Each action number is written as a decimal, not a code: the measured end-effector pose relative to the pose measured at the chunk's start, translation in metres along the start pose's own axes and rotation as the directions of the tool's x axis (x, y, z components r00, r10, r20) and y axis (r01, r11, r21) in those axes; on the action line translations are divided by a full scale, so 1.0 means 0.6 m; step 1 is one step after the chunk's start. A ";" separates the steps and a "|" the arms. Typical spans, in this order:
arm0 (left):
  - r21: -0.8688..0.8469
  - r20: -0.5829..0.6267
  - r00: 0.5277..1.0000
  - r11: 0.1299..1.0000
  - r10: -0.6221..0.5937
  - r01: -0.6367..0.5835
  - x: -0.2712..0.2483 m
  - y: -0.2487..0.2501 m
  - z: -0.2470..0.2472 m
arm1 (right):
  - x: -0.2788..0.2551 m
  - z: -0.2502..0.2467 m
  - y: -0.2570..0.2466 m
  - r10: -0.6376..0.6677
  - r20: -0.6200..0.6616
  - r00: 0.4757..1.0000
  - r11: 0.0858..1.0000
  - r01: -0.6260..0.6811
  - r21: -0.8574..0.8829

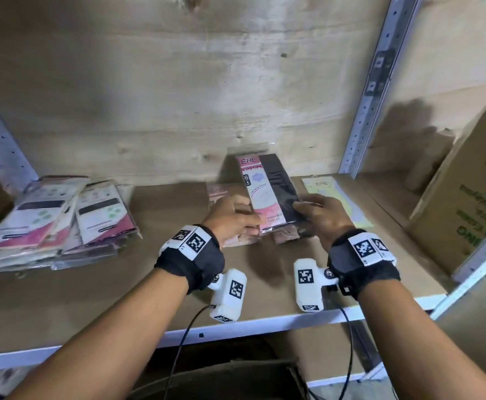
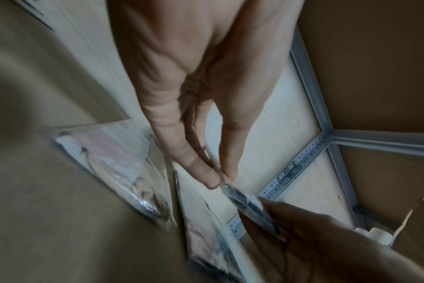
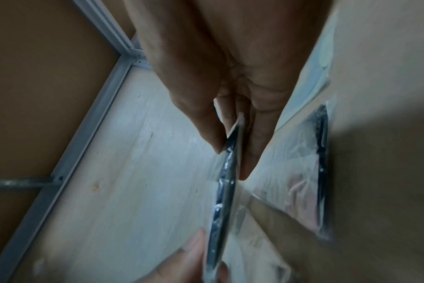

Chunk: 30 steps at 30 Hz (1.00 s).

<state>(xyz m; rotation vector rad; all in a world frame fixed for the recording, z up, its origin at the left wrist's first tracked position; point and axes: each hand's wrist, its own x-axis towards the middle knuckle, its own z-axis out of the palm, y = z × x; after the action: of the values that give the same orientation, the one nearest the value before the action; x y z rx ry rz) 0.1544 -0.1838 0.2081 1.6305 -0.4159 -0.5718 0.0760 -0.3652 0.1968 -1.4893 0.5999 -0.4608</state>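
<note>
A flat clear-plastic packet (image 1: 267, 189) with a pink card and a dark garment inside is held tilted above the shelf board (image 1: 155, 272). My left hand (image 1: 230, 217) pinches its lower left edge between thumb and fingers, and my right hand (image 1: 319, 215) pinches its lower right edge. In the left wrist view the packet (image 2: 249, 208) shows edge-on past the left hand's fingertips (image 2: 213, 180). In the right wrist view the packet's edge (image 3: 228, 172) runs between thumb and fingers. Two more packets lie flat under it, a pink one (image 1: 221, 194) and a dark one (image 1: 285, 235).
A yellow-green packet (image 1: 337, 197) lies flat at the right. A loose stack of pink and white packets (image 1: 54, 220) sits at the shelf's left. A cardboard box (image 1: 473, 197) stands at the right, beyond the metal upright (image 1: 366, 111). A plywood wall (image 1: 178, 96) closes the back.
</note>
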 end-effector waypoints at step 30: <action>0.483 -0.106 0.987 0.862 -0.120 0.156 0.072 0.006 0.095 | 0.049 -0.080 0.033 0.000 0.006 1.000 0.794 0.003 -0.608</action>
<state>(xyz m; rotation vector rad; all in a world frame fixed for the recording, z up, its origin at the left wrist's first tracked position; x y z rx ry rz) 0.1561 -0.2550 0.2015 2.1796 -0.4135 -0.5376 0.0672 -0.4198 0.1755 -2.1071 0.7893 -0.2674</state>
